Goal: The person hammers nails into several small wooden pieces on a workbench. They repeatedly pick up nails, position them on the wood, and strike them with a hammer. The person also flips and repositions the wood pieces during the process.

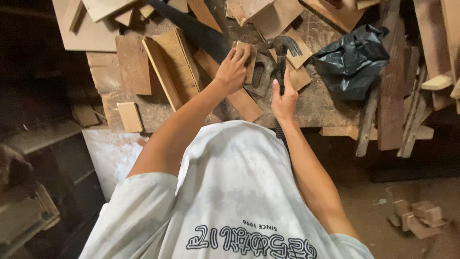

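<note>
A person in a pale grey T-shirt leans over a cluttered wooden workbench (330, 108), seen from above the head. The left hand (233, 72) lies palm down, fingers curled over the top edge of a small wooden block (247, 53) and pressing it to the bench. The right hand (284, 98) is closed around the dark handle of a claw hammer (282, 48), whose metal head sits just beyond the fingertips, right of the block. Between the two hands lies a grey saw handle (261, 76); its long dark blade (196, 29) runs away past the left hand. Left of that hand, thin boards and offcuts (165, 67) lie stacked and overlapping. Right of the hammer hand sits a crumpled black plastic bag (352, 60), then loose slats (407, 96) hanging over the bench edge. The hammer's lower handle is hidden behind the wrist. The left side of the room is too dark to make out
</note>
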